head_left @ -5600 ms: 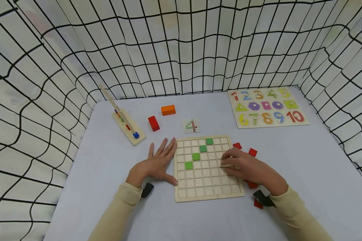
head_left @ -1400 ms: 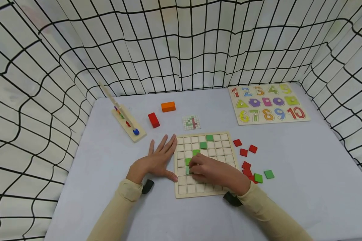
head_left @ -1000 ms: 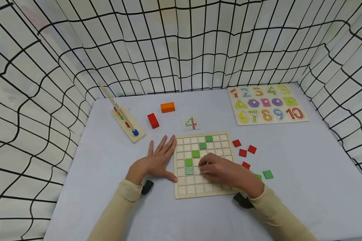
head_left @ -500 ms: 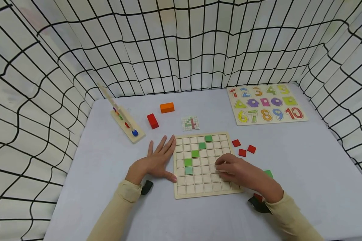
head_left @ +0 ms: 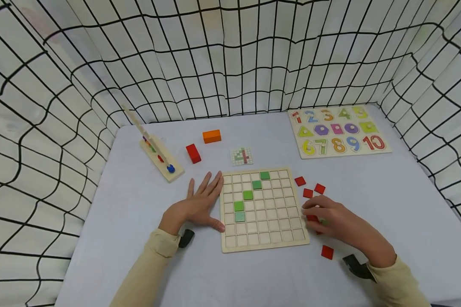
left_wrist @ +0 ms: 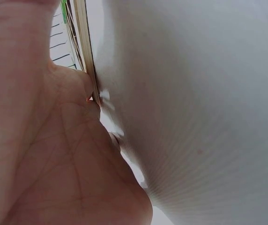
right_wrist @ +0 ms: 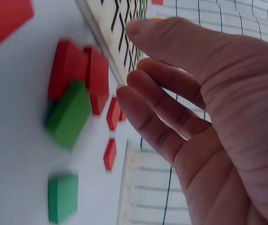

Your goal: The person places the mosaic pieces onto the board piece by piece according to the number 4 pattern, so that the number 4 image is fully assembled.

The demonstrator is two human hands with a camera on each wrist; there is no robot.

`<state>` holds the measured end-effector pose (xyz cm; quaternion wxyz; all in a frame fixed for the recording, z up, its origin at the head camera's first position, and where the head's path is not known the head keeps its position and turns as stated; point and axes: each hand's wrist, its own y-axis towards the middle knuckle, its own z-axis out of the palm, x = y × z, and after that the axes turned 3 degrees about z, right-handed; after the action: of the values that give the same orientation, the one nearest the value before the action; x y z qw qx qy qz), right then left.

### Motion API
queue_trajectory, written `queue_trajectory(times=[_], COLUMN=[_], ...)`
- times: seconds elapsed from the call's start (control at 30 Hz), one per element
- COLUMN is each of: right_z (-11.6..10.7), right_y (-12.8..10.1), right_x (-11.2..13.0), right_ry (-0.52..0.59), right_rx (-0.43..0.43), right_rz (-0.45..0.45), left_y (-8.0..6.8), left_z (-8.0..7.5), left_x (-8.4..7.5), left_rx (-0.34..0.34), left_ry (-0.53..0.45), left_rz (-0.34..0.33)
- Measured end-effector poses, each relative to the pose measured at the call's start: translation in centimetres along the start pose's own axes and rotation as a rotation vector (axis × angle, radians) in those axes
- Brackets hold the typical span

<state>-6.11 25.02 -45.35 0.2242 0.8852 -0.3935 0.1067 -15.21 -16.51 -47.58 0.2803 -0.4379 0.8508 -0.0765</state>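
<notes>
A wooden grid board lies flat before me. Several green tiles run diagonally down its cells, with a paler green tile below the lowest. My left hand rests with fingers spread, fingertips and thumb at the board's left edge. Past the right edge, my right hand hovers over loose tiles, its fingers loosely bent and nothing between them. The right wrist view shows red tiles below it, a green tile leaning on them and another green tile apart. A red tile lies nearer me.
Behind the board lies a small pattern card. A red block, an orange block and a wooden stand with coloured pieces are at back left. A number puzzle lies at back right. Black netting surrounds the table.
The right hand has let go of the pale green tile in its cell and moved right, off the board to the loose tiles. The left hand keeps its place.
</notes>
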Motion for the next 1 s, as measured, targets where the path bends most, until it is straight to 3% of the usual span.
queue_trajectory(times=[0.3, 0.57, 0.7, 1.0], right_z=[-1.4, -1.9, -1.9, -1.5], right_y=[-2.3, -3.0, -3.1, -2.5], right_x=[-0.8, -1.1, -1.2, -1.3], right_ry=[0.026, 0.062, 0.055, 0.041], right_rx=[0.102, 0.243, 0.242, 0.158], right_rz=[0.160, 0.292, 0.288, 0.181], left_y=[-0.6, -0.6, -0.6, -0.5], left_z=[-1.1, -1.2, -1.3, -1.0], left_x=[-0.8, -1.3, -1.3, -0.9], left_rx=[0.023, 0.020, 0.020, 0.020], left_ry=[0.002, 0.028, 0.026, -0.022], left_rz=[-0.008, -0.019, -0.016, -0.003])
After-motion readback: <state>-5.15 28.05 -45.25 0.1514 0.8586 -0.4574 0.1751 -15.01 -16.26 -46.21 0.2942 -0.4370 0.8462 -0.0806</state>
